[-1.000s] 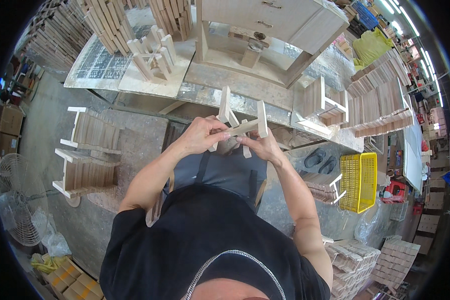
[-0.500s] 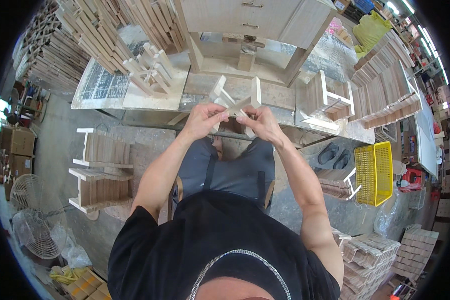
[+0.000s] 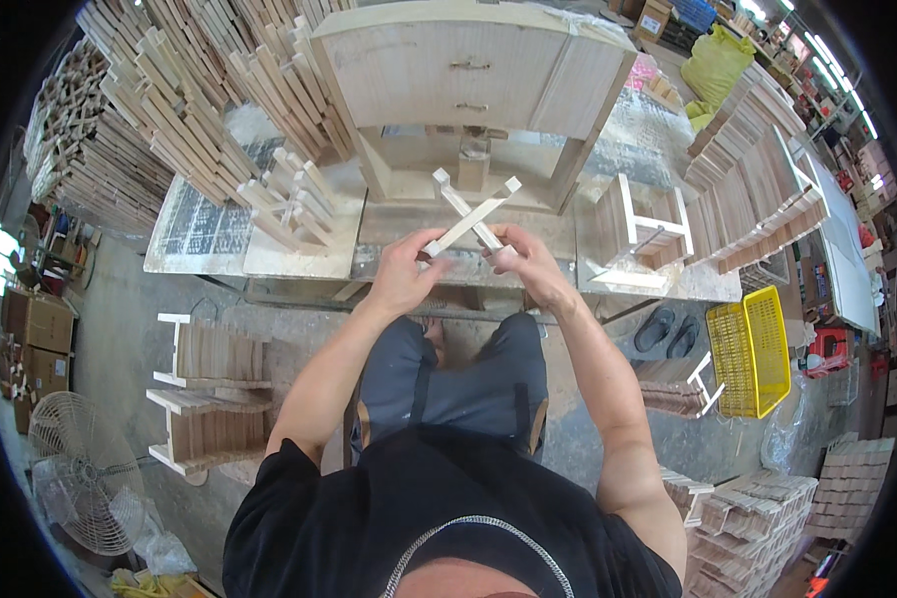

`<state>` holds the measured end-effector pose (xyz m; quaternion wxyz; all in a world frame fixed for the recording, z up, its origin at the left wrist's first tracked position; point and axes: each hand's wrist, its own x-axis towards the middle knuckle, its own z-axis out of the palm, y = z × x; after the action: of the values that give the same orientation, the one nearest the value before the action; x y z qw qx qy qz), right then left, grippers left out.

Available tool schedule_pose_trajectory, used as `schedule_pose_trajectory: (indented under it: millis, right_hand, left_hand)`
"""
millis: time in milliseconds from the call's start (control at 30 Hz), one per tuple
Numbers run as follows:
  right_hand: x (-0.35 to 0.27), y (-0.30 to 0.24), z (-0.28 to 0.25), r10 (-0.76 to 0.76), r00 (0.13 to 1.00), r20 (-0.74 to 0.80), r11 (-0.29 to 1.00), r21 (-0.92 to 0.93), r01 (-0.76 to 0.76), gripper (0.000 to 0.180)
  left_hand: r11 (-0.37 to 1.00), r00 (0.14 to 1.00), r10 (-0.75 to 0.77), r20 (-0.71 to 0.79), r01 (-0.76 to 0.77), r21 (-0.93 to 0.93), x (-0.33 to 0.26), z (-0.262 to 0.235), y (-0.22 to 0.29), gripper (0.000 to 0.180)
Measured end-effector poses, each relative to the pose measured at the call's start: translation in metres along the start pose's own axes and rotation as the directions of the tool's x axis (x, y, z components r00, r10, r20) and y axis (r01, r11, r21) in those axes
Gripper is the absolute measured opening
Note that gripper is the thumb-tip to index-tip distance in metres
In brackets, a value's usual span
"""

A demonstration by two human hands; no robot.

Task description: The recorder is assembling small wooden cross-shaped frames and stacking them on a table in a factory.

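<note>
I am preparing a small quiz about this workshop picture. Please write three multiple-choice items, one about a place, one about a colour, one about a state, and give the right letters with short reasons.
1. Where is the floor fan?
A. on the workbench
B. on the floor at the person's left
C. inside the crate

2. What colour is the plastic crate?
A. yellow
B. blue
C. black

3. How are the two wooden slats held?
A. lying flat on the floor
C. stacked inside the crate
B. crossed, gripped by both hands

Answers:
1 B, the fan stands low at the left edge, near the small wooden racks.
2 A, the crate beside the sandals is bright yellow.
3 B, the left hand and right hand hold the slats crossed above the workbench.
</note>
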<state>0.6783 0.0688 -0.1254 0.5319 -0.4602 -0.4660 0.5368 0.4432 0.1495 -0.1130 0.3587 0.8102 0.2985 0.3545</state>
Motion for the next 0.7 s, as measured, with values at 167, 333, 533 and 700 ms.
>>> schedule_pose_trajectory:
  millis: [167,333,533,700]
  right_hand:
    - [0.04,0.011,-0.001,-0.197,0.931,-0.308,0.867,-0.498,0.018,0.038]
    - [0.08,0.011,-0.023,-0.409,0.873,-0.268,0.72,-0.682,0.128,0.026]
    - [0.114,-0.011,-0.039,-0.431,0.882,-0.191,0.494,-0.868,0.054,0.027]
    - [0.122,-0.017,-0.035,-0.381,0.898,-0.219,0.471,-0.882,-0.015,0.029]
  left_hand:
    - [0.998,0.988,-0.045,-0.146,0.052,0.043,0.046,0.017,-0.006,0.026]
    - [0.986,0.981,-0.168,-0.098,0.167,-0.018,0.091,0.024,-0.034,0.021]
    - [0.97,0.986,-0.114,-0.12,0.137,0.2,0.135,0.019,-0.051,0.025]
    - [0.977,0.977,-0.178,-0.115,0.189,0.101,0.138,0.018,-0.055,0.026]
